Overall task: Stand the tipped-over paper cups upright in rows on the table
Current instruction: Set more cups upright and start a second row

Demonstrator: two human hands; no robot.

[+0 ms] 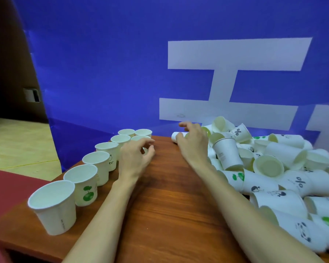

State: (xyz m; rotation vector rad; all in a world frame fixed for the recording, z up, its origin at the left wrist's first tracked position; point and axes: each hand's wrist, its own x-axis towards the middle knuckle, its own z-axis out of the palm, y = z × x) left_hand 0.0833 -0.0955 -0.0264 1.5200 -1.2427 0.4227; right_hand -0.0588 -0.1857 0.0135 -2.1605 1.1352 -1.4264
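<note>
Several white paper cups stand upright in a row (89,175) along the left edge of the wooden table (165,196), with a second row starting at the far end (143,132). A heap of tipped-over cups (270,168) fills the right side. My left hand (136,158) hovers in front of an upright cup (139,138), thumb and forefinger loosely curled and holding nothing that I can see. My right hand (193,143) reaches over a cup lying on its side (174,136) at the pile's left end. Its thumb touches that cup and its fingers are spread above it.
A blue backdrop with white marks (235,54) rises directly behind the table's far edge. Bare wood lies between the upright row and the heap. Left of the table are a red surface (10,186) and a pale floor (17,145).
</note>
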